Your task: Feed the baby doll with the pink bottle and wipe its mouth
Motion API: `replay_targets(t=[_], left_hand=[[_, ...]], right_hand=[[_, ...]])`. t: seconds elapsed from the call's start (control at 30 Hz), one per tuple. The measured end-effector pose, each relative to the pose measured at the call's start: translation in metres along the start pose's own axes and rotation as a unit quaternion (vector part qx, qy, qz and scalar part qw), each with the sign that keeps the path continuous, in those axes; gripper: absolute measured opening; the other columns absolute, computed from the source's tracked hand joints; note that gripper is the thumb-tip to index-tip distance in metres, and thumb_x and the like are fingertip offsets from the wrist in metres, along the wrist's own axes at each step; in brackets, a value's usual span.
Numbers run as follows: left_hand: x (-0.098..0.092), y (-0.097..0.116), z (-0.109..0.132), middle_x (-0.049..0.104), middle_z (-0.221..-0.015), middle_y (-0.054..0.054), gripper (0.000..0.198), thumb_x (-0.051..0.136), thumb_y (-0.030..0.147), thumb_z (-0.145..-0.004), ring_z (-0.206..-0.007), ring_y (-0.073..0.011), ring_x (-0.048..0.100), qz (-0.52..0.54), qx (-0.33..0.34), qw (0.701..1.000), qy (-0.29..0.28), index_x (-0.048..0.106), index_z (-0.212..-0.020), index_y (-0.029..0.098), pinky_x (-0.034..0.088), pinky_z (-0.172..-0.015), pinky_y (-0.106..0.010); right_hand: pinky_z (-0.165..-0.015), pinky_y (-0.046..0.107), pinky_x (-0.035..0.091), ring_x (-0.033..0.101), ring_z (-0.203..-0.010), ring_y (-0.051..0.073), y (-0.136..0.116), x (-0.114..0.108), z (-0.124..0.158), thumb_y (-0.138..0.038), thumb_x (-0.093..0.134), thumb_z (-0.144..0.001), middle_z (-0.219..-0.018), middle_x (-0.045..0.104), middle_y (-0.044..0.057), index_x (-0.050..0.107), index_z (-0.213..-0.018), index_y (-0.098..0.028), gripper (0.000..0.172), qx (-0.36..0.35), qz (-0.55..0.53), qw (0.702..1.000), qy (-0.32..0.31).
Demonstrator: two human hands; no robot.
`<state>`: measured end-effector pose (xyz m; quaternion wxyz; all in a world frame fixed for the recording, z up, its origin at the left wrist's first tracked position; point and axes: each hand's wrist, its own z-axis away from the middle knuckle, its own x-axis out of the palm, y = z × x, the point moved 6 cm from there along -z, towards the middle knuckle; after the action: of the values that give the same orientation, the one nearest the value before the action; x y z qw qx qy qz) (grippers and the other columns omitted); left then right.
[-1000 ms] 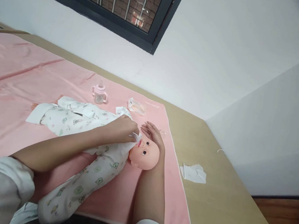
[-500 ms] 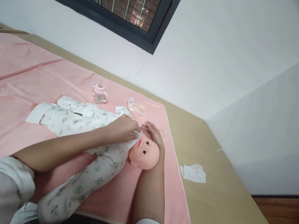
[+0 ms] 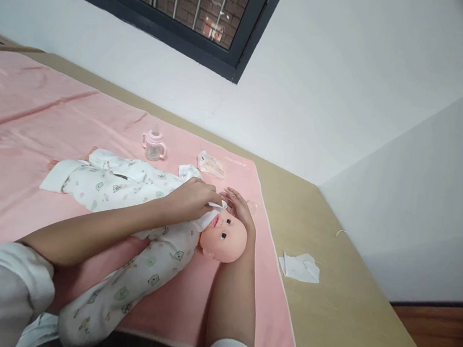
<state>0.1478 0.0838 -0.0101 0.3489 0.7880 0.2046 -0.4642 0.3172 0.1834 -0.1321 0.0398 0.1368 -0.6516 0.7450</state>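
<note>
A bald baby doll (image 3: 226, 242) lies on its back on the pink blanket (image 3: 184, 312), in white printed clothes (image 3: 165, 255). My left hand (image 3: 196, 196) is closed, pinching a piece of thin white cloth (image 3: 216, 207) beside the doll's mouth and chin. Whether this cloth is a wipe or part of the collar I cannot tell. Around the far side of the doll's head curves my right hand (image 3: 238, 204), fingers stretched out and close to the cheek; its forearm runs past the crown. One sleeve of the doll's clothes extends toward me beneath my left forearm.
A pink two-handled baby bottle (image 3: 154, 144) stands upright beyond the doll. Near it lies a clear plastic packet (image 3: 211, 165). A crumpled white tissue (image 3: 301, 267) rests on the wooden tabletop (image 3: 344, 318) at right. The wall and a dark-framed window (image 3: 227, 57) stand behind.
My left hand has shifted slightly to the right, carrying the white cloth's edge farther up along the doll's cheek. My right hand and the doll have hardly moved.
</note>
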Motion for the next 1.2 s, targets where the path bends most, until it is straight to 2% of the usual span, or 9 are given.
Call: replay_targets(t=[0.13,0.23,0.4,0.57,0.8,1.0,1.2], left_hand=[[-0.001,0.0,-0.001,0.069,-0.092,-0.005,0.025,0.049,0.01,-0.084,-0.088,-0.0205,0.062,-0.014,-0.005,1.0,-0.002,0.07,-0.095,0.019,0.04,-0.088,-0.035],[-0.004,0.002,0.0,0.069,-0.091,-0.004,0.023,0.053,0.01,-0.083,-0.085,-0.0193,0.063,0.017,-0.003,1.0,-0.002,0.071,-0.094,0.02,0.042,-0.083,-0.032],[-0.007,0.005,0.005,0.07,-0.094,0.0,0.036,0.054,-0.002,-0.072,-0.086,-0.0159,0.063,0.079,-0.015,0.996,-0.031,0.073,-0.092,0.022,0.043,-0.074,-0.024],[-0.003,0.01,0.007,0.069,-0.091,0.001,0.044,0.053,-0.007,-0.068,-0.083,-0.0146,0.062,0.072,0.003,0.997,-0.041,0.074,-0.092,0.023,0.042,-0.074,-0.022],[0.0,0.01,0.004,0.068,-0.088,0.0,0.044,0.052,-0.004,-0.072,-0.081,-0.0155,0.062,0.03,-0.002,0.998,-0.047,0.074,-0.096,0.024,0.041,-0.07,-0.024],[0.0,0.008,0.004,0.068,-0.088,0.0,0.027,0.055,0.006,-0.08,-0.081,-0.0163,0.062,0.02,0.003,0.999,-0.033,0.073,-0.092,0.022,0.04,-0.069,-0.025],[-0.01,-0.001,0.004,0.071,-0.096,0.001,0.026,0.055,0.009,-0.08,-0.091,-0.0179,0.064,0.038,-0.019,0.999,-0.001,0.071,-0.094,0.022,0.043,-0.075,-0.026]], right_hand=[[-0.098,0.035,0.049,0.063,-0.105,0.018,-0.001,0.001,0.0,-0.035,0.076,-0.068,-0.102,0.069,0.001,0.061,-0.102,-0.026,0.038,-0.014,-0.01,1.0,0.0],[-0.101,0.036,0.048,0.064,-0.103,0.018,0.001,-0.003,-0.004,-0.034,0.076,-0.068,-0.1,0.069,0.001,0.061,-0.1,-0.026,0.035,-0.024,-0.012,1.0,-0.001],[-0.102,0.038,0.047,0.067,-0.096,0.017,0.009,-0.01,-0.014,-0.035,0.074,-0.07,-0.094,0.071,0.001,0.062,-0.103,-0.025,0.036,-0.011,-0.006,0.999,-0.033],[-0.099,0.036,0.05,0.068,-0.092,0.018,0.013,-0.015,-0.019,-0.033,0.076,-0.068,-0.092,0.071,0.002,0.063,-0.102,-0.024,0.037,0.011,-0.013,0.999,-0.029],[-0.098,0.035,0.05,0.068,-0.092,0.017,0.012,-0.014,-0.017,-0.032,0.075,-0.069,-0.092,0.071,0.003,0.062,-0.103,-0.022,0.037,0.017,-0.014,0.999,-0.028],[-0.1,0.036,0.049,0.067,-0.098,0.017,0.01,-0.01,-0.015,-0.035,0.073,-0.071,-0.097,0.07,0.002,0.06,-0.104,-0.024,0.037,-0.005,-0.001,0.999,-0.036],[-0.1,0.035,0.049,0.062,-0.109,0.019,-0.002,-0.006,-0.001,-0.037,0.072,-0.072,-0.11,0.068,0.005,0.059,-0.11,-0.024,0.042,-0.02,0.022,1.0,-0.002]])
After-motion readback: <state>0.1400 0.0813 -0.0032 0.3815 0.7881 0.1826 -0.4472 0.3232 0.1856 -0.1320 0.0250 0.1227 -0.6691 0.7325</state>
